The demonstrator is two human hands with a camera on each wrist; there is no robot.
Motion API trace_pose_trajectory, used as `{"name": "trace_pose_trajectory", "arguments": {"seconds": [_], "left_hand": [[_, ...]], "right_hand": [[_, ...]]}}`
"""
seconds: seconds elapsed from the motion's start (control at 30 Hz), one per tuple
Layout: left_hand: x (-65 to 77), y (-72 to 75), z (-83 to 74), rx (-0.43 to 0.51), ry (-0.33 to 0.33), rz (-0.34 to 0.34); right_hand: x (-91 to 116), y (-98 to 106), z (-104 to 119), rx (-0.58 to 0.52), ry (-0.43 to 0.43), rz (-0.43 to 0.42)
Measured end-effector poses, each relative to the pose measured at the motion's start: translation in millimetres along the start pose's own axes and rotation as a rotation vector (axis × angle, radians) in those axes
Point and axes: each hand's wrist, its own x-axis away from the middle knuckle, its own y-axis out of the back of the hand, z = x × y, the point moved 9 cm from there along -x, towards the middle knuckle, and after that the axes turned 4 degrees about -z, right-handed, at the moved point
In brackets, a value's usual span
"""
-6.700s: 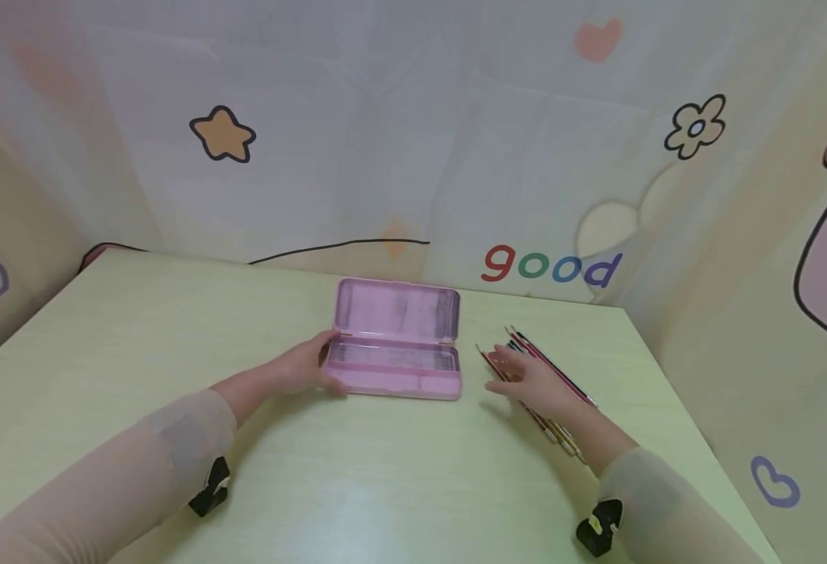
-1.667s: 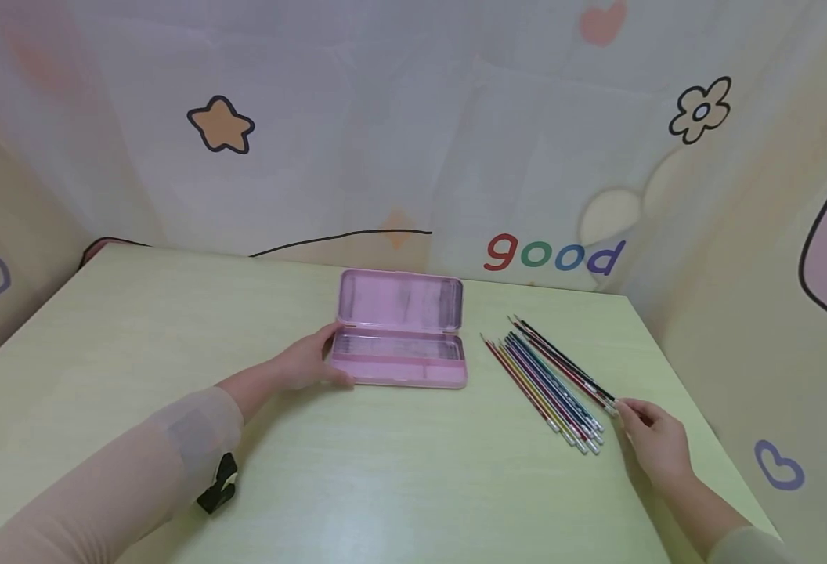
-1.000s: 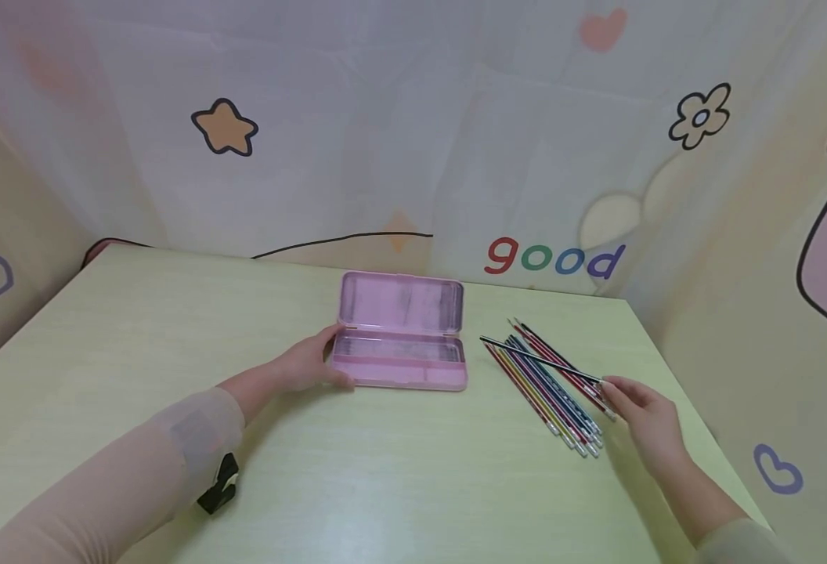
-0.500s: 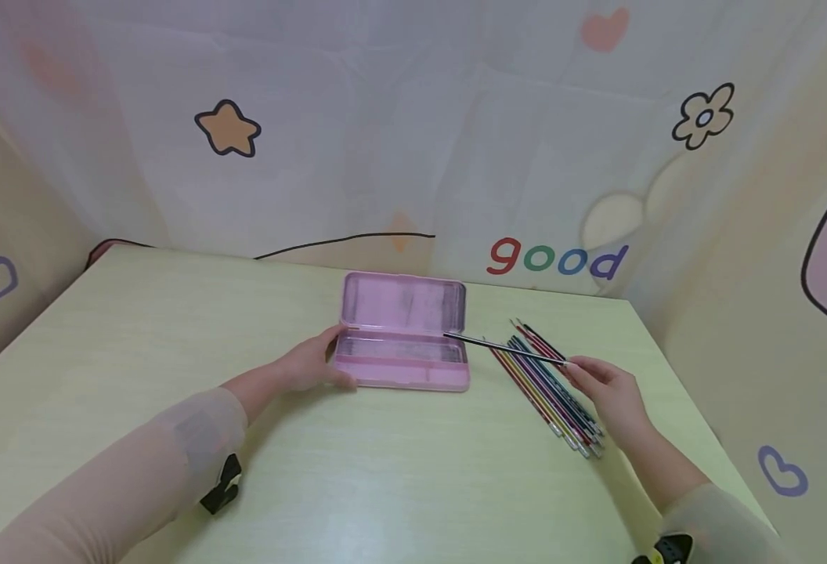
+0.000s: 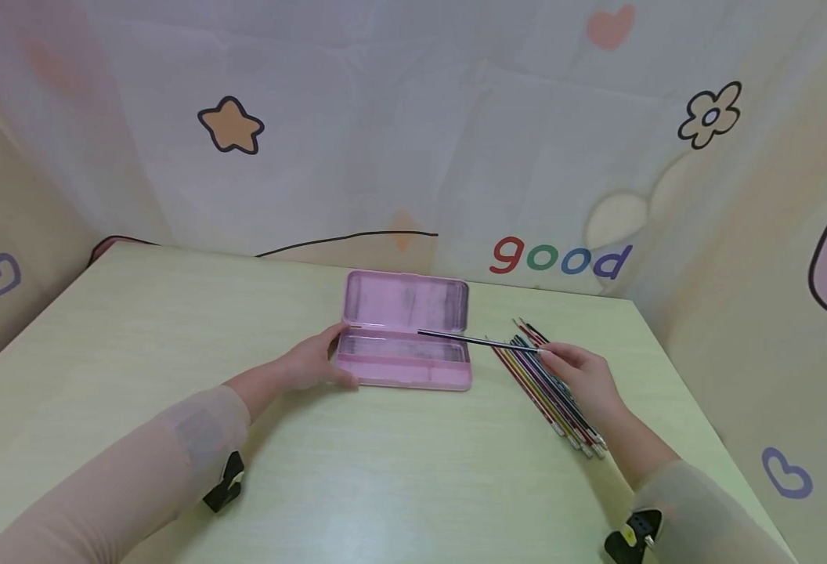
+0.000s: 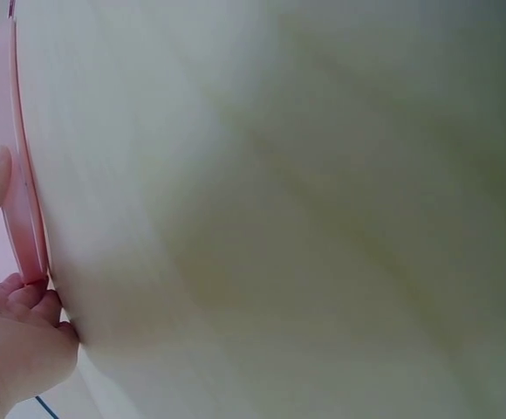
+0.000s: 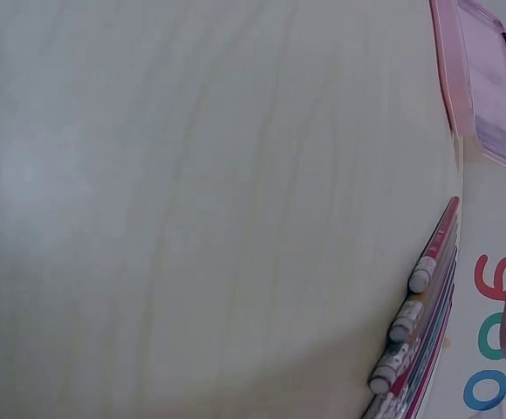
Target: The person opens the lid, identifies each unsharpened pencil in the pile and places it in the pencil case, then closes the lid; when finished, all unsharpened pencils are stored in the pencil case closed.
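A pink pencil case (image 5: pixel 449 377) lies open on the table, its lid (image 5: pixel 406 301) tipped back towards the wall. My left hand (image 5: pixel 308 364) holds the case by its left end, thumb at the front corner and fingers round the side; the left wrist view shows this hand (image 6: pixel 22 336) close along the pink edge. With thumb and fingertips my right hand (image 5: pixel 586 381) pinches a dark pencil (image 5: pixel 484 341) at its near end. That pencil points left, and its far end overlaps the case near the hinge. Beneath it lies a bundle of coloured pencils (image 5: pixel 536 388).
Pale table (image 5: pixel 301 478) stretches around the case and in front of both hands. Behind stands a cloth backdrop (image 5: pixel 357 157) printed with a star, a flower and the word "good". White eraser ends (image 7: pixel 401 327) of the pencils face the near side.
My right hand has picked the dark pencil off the right of the bundle and carried it leftwards until its far end overlaps the case. My left hand has stayed on the case.
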Motion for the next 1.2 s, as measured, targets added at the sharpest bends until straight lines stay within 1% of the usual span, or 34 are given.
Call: {"name": "trace_pose_trajectory", "arguments": {"seconds": [0.1, 0.27, 0.4, 0.47, 0.57, 0.67, 0.83, 1.07, 1.2], "left_hand": [[0.3, 0.3, -1.2, 0.000, -0.005, 0.000], [-0.3, 1.3, -1.1, -0.007, -0.014, -0.004], [0.6, 2.1, -0.2, -0.002, -0.016, -0.003], [1.2, 2.3, -0.2, 0.006, -0.023, -0.004], [1.6, 2.5, 0.0, 0.012, -0.020, -0.011], [1.8, 2.6, -2.5, 0.005, -0.038, -0.015], [2.6, 1.2, -3.4, 0.002, -0.027, -0.012], [2.0, 3.0, -3.0, -0.008, -0.002, -0.018], [1.0, 1.8, -2.2, -0.011, -0.009, -0.018]], "right_hand": [[-3, -6, 3, 0.019, -0.007, 0.012], [-8, -18, 10, -0.004, 0.002, 0.044], [-12, -26, 11, 0.012, -0.024, 0.058], [-14, -29, 12, 0.003, -0.036, 0.064], [-18, -34, 15, 0.014, -0.023, 0.067], [-20, -38, 16, 0.029, -0.015, 0.062], [-24, -47, 16, 0.023, -0.029, 0.085], [-31, -57, 22, 0.042, -0.015, 0.075], [-34, -63, 22, 0.034, -0.011, 0.078]]}}
